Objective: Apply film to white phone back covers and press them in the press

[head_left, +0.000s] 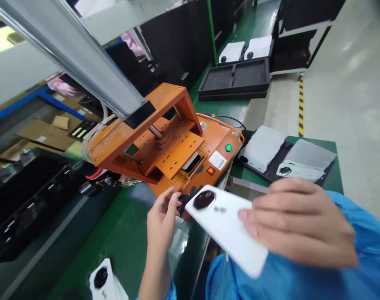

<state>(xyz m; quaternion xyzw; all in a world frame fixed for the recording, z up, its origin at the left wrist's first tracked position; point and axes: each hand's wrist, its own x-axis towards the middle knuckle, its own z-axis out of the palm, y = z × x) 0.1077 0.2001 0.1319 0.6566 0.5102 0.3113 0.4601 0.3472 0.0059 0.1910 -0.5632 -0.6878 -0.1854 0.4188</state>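
A white phone back cover (229, 225) with a dark round camera window is held in my right hand (296, 221), thumb on one side and fingers over its edge. It is tilted in front of the orange press (174, 154). Close to the press's front edge, my left hand (163, 210) has its thumb and fingers curled together beside a black part (190, 198). What these fingers hold, if anything, I cannot make out. Under the press plate lies a dark, light-edged piece (192, 162) in a fixture. A clear plastic film (179, 239) lies below my left hand.
More white covers (105, 283) are stacked at the lower left. A black tray (274, 166) to the right holds covers and pale sheets. Empty black trays (235, 79) stand farther back. The press has a green button (228, 148) and a lit red switch (211, 170).
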